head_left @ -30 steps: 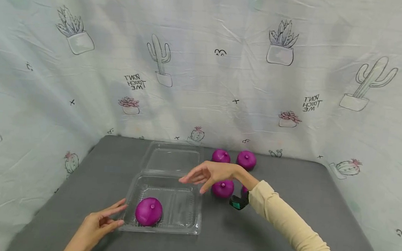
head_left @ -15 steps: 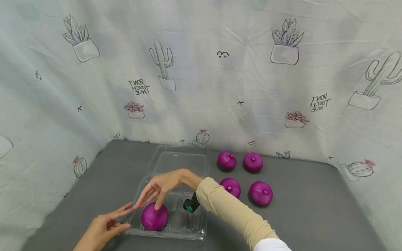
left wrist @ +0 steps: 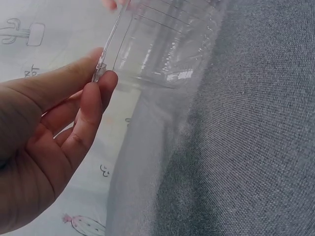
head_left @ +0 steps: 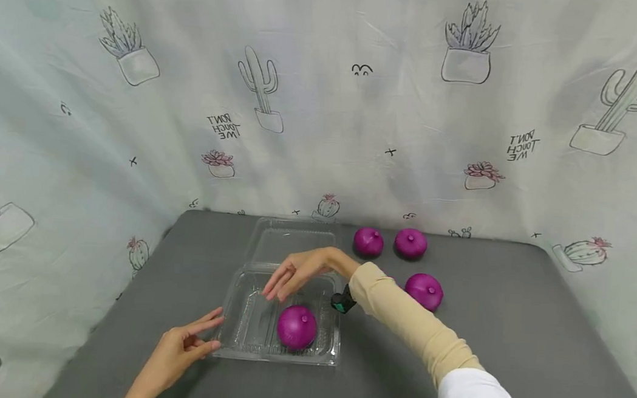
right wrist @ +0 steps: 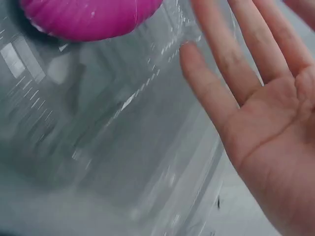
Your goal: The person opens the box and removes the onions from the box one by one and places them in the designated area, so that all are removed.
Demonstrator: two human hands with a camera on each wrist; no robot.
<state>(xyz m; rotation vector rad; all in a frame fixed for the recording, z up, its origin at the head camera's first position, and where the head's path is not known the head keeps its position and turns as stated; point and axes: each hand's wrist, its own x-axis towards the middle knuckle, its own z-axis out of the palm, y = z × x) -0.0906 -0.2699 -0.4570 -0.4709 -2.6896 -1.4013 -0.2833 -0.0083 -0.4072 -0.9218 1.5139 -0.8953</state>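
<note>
A clear plastic clamshell box (head_left: 253, 353) lies on the grey table with its lid laid back. One round purple onion (head_left: 296, 327), with a short stem stub on top, sits in the right part of its base. My left hand (head_left: 178, 352) pinches the box's left rim between thumb and fingers, as the left wrist view shows closely. Above the base, behind and left of the onion, hovers my right hand (head_left: 298, 274). Its fingers point down and hold nothing. In the right wrist view the onion (right wrist: 93, 17) is apart from the fingers.
More purple onions stand right of the box: two at the back, one (head_left: 368, 242) beside another (head_left: 410, 244), and a third (head_left: 424, 292) nearer. The right sleeve (head_left: 415, 326) mostly hides one more. A patterned curtain (head_left: 313, 101) encloses the table's back and sides.
Half a second ago my right hand was on the onion at the box's left side; now the onion sits further right and that hand is off it. My left hand stays at the rim.
</note>
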